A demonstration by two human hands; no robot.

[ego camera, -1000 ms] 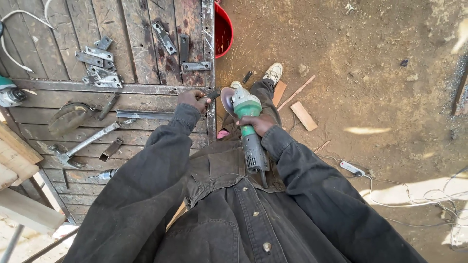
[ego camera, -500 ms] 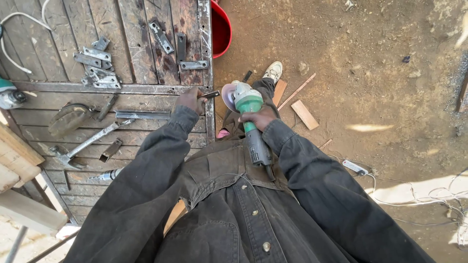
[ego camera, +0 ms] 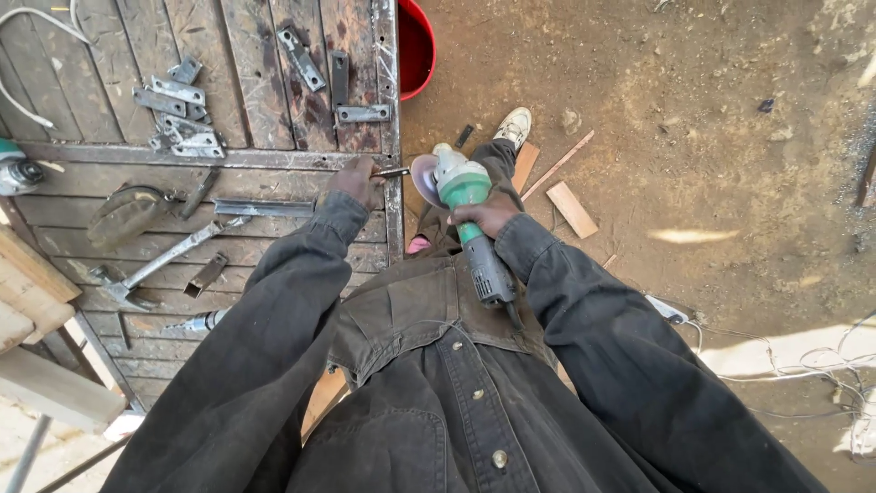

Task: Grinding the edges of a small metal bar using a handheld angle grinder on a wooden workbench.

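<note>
- Lately little has shifted: compared with the views from a second and half a second ago, the green-and-grey handheld angle grinder (ego camera: pixel 467 215) sits at nearly the same spot beside the bench edge, its disc just a touch closer to the small dark metal piece (ego camera: pixel 392 172).
- Both arms keep much the same pose across the three views, so I judge this a settling of aim, with disc and piece near each other but not clearly touching.
- Right hand (ego camera: pixel 488 212) is clenched round the grinder's green body, fingers wrapped over the top.
- Left hand (ego camera: pixel 354 180) rests on the right edge of the weathered wooden workbench with rusty steel framing (ego camera: pixel 274 55), fingers closed on the near end of the small metal piece, pinning it to the frame.
- That piece is a short bar; its long axis runs roughly left to right, the free end pointing right, off the bench edge toward the disc.
- Grinder's long axis runs from the person's chest up and slightly left in the view, head end away from the body, grey tail close to the dark jacket.
- Its pale round grinding disc (ego camera: pixel 423 173) faces left toward the bar's tip.
- Nearby on the bench lie flat grey steel hinge plates (ego camera: pixel 178 114) and a long-handled steel hammer (ego camera: pixel 164 263); a red plastic basin (ego camera: pixel 415 46) stands on the dirt beyond the bench.
</note>
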